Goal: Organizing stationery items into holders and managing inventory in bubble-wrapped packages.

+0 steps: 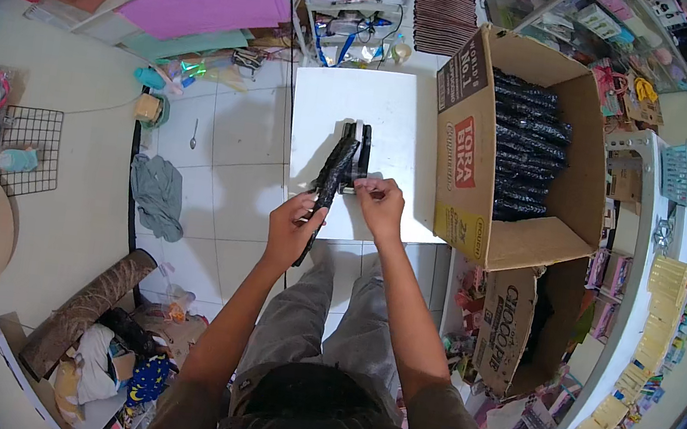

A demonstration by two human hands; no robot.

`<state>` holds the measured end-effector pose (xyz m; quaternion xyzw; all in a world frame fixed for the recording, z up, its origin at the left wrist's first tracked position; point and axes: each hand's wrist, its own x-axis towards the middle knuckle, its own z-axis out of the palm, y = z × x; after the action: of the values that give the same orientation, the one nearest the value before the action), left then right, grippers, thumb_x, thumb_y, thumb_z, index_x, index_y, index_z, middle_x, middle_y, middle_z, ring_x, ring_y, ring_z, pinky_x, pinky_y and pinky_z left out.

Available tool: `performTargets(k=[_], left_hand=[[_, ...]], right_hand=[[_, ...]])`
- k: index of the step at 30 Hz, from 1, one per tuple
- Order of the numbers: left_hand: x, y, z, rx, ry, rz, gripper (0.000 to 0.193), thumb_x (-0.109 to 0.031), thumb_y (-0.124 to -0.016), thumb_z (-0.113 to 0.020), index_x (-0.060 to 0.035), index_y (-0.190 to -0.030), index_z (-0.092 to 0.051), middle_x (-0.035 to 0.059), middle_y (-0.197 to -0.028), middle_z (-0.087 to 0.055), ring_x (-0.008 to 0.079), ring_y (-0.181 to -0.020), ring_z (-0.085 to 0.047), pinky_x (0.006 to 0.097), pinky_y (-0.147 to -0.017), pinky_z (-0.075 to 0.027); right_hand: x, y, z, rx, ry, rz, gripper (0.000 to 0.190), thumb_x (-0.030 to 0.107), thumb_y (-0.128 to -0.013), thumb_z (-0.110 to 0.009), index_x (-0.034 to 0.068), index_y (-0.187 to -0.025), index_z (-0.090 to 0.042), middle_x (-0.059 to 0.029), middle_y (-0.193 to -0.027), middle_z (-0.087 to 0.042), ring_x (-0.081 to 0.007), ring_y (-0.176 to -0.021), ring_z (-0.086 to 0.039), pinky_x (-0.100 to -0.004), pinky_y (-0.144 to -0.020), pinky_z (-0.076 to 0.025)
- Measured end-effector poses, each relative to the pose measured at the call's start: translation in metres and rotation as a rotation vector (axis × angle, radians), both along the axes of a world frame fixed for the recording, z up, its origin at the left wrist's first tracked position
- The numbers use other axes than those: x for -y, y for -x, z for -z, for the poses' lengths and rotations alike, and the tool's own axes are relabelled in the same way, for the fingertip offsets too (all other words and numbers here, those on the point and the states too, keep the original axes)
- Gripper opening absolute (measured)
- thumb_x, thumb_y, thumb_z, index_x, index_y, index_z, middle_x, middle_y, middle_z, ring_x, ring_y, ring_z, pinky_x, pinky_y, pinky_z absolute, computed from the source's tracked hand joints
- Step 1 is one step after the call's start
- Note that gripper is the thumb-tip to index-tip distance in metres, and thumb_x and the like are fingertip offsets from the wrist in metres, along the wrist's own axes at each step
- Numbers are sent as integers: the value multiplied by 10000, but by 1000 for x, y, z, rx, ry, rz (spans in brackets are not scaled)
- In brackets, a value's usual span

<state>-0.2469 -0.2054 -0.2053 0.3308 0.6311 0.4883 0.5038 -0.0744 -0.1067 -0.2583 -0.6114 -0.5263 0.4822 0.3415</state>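
My left hand (295,224) grips a long roll wrapped in glossy black plastic (339,158), which slants over the white table. Just right of the roll, and partly covered by it, stands a black tape dispenser (364,145) with a pale tape roll. At the dispenser's near end is my right hand (382,205), thumb and fingers pinched on what looks like a short piece of clear tape (377,194). The far end of the black roll lies against the dispenser's left side; its near end pokes out below my left hand.
A cardboard carton (466,146) at the table's right holds many similar black rolls. Below it sits another open carton (504,330). The white table (327,92) stands before my legs. Shelves (640,208) line the right; grey cloth (157,193) and a spoon (194,133) lie on the floor.
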Motion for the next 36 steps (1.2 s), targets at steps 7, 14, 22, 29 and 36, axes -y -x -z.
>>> performTargets(k=[7,14,22,29,36], left_hand=[[-8,-3,4,2,13,38,462,0,-1031,-762,14,-1473,-626,90,-1035,-763,148,-907,-758,277,-803,-609],[-11,-14,3,-14,-9,17,412,3,-1038,-748,4,-1440,-655,88,-1050,-778,153,-921,-781,272,-800,-617],[-2,-11,-2,-20,1,20,400,13,-1037,-744,1,-1428,-660,81,-1049,-774,147,-923,-778,255,-788,-624],[7,-23,-31,72,-165,12,443,86,-983,-773,16,-1382,-594,63,-1026,-733,155,-941,-777,263,-790,-628],[6,-41,-110,-55,-199,73,546,65,-940,-836,-25,-1399,-554,73,-1008,-722,122,-931,-751,244,-741,-613]], right_hand=[[-5,-3,-8,-270,320,37,96,70,-952,-834,12,-1023,-866,-80,-956,-789,-129,-833,-708,-294,-786,-561],[29,-13,-14,-142,202,42,111,101,-979,-831,-2,-1017,-850,-89,-940,-801,-133,-833,-723,-296,-778,-567],[43,11,5,-120,259,137,100,81,-978,-824,-12,-1015,-836,-73,-918,-801,-145,-838,-745,-300,-769,-581],[62,-14,9,-318,226,196,135,91,-1032,-768,-29,-1075,-811,-42,-942,-770,-134,-833,-732,-280,-775,-588],[73,-63,-179,-248,-157,101,531,118,-1018,-785,42,-1505,-587,-25,-1065,-731,-104,-942,-683,-273,-814,-512]])
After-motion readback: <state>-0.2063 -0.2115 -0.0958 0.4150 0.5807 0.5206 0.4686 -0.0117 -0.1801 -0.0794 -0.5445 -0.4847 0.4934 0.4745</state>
